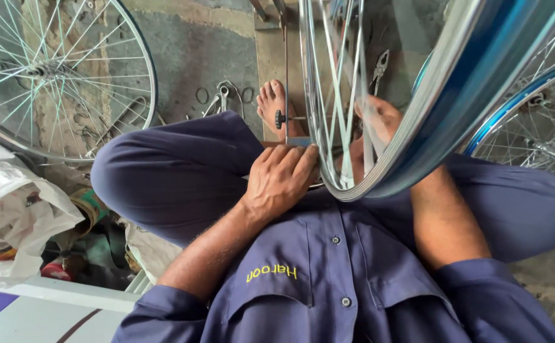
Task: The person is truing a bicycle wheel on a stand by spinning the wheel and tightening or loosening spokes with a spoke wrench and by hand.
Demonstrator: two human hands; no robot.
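Observation:
A spoked bicycle wheel with a chrome and blue rim (417, 121) stands upright between my knees, its lowest part over my lap. My left hand (280, 178) rests with bent fingers against the near side of the rim at its bottom, touching the spokes. Behind the spokes, my right hand (379, 121) reaches in on the far side of the wheel; what its fingers hold is hidden. I sit in a blue shirt and blue trousers, with my bare foot (272, 105) beside a small black knob on a thin rod (280, 119).
Another spoked wheel (55, 76) leans at the upper left, and a blue-rimmed one (531, 108) stands at the right. Pliers (380, 67), a metal tool and small rings (223, 95) lie on the concrete floor. Crumpled white plastic bags (11, 209) sit at my left.

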